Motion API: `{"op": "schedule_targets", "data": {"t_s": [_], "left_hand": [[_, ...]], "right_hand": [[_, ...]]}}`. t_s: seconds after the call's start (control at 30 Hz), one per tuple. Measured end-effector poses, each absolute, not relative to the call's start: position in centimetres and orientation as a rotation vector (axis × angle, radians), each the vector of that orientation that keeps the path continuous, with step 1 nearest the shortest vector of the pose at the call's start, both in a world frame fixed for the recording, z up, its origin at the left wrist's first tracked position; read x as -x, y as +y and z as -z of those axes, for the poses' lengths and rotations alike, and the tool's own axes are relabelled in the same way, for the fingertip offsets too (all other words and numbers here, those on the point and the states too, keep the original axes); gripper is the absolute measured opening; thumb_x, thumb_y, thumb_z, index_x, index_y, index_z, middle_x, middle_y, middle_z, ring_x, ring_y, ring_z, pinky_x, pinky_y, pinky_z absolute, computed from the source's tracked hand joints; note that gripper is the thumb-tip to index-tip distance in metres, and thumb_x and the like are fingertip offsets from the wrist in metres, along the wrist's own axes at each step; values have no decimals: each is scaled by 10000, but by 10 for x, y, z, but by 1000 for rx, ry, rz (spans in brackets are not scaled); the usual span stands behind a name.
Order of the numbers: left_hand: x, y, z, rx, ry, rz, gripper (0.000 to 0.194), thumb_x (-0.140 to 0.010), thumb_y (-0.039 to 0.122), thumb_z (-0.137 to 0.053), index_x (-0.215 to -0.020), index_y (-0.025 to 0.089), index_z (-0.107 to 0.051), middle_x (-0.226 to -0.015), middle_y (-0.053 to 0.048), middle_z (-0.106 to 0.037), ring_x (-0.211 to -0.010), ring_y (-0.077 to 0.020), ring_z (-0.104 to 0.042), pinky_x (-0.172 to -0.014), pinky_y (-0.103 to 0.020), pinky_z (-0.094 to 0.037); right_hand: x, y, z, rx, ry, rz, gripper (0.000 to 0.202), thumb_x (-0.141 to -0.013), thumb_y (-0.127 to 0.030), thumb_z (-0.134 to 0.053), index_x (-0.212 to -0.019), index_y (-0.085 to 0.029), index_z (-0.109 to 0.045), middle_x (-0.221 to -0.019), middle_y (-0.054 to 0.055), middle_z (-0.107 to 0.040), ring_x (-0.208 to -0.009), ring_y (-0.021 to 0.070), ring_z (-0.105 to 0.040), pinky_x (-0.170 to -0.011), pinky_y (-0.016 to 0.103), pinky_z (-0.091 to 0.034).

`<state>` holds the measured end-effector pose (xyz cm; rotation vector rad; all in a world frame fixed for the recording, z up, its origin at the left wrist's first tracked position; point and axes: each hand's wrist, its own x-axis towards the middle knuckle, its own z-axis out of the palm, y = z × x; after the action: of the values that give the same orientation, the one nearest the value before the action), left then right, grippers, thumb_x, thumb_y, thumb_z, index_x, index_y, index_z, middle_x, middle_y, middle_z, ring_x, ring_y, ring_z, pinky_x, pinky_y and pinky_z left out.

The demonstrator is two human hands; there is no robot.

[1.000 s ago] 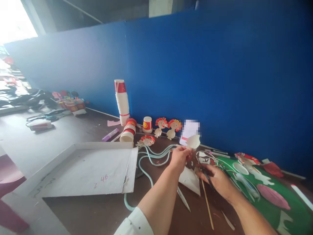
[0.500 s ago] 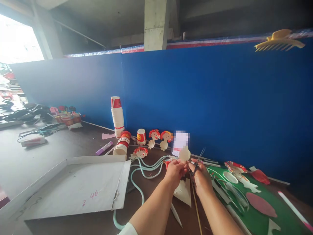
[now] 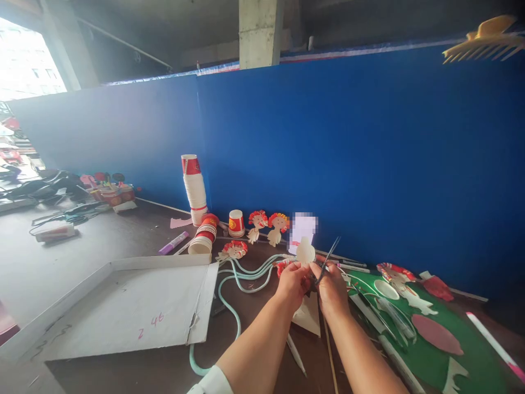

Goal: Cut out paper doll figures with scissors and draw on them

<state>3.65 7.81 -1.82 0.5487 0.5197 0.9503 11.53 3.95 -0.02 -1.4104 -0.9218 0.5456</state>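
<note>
My left hand pinches the lower edge of a pale rounded paper piece, which stands up above the fingers. Close on its right, my right hand is wrapped round dark scissors, their blades pointing up and right; its fingertips also touch the paper's lower edge. Red-and-white paper shows behind the left hand. Beneath the wrists lie a cream paper piece and a thin stick.
Paper-cup stacks, a single cup and paper figures stand behind. A white box lid is left, pale blue tubing beside it. On the right, a green mat holds cutouts and tools. A blue partition rises behind.
Both hands and the paper piece have shifted slightly left in view, still close together. The scissors remain in the right hand. The whole view has moved a little.
</note>
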Motion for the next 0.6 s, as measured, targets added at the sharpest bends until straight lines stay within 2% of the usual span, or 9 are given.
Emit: {"op": "schedule_targets", "data": {"t_s": [0.33,0.5,0.6], "left_hand": [[-35,74,13,-649,577,-939,392,-516,309,-839,-729,138,-558,-625,14,-532,-547,-66,-495,-513,-188,-354],[-34,74,11,-701,544,-967,433,-548,348,-826,-857,126,-619,-696,-8,-589,-523,-49,-476,-484,-186,-297],[-34,75,14,-703,550,-983,439,-538,335,-833,-870,122,-640,-742,-26,-620,-553,-55,-503,-506,-188,-307]], "right_hand": [[-121,33,6,1379,-885,-569,537,-735,-489,-612,-1185,-195,-589,-681,33,-721,-596,234,-679,-506,316,-493],[-120,27,8,1353,-844,-598,511,-687,-433,-681,-1136,-201,-606,-743,43,-734,-669,241,-687,-561,318,-507],[-117,25,10,1337,-817,-613,490,-656,-415,-713,-1093,-216,-618,-779,38,-742,-686,237,-687,-570,312,-509]]}}
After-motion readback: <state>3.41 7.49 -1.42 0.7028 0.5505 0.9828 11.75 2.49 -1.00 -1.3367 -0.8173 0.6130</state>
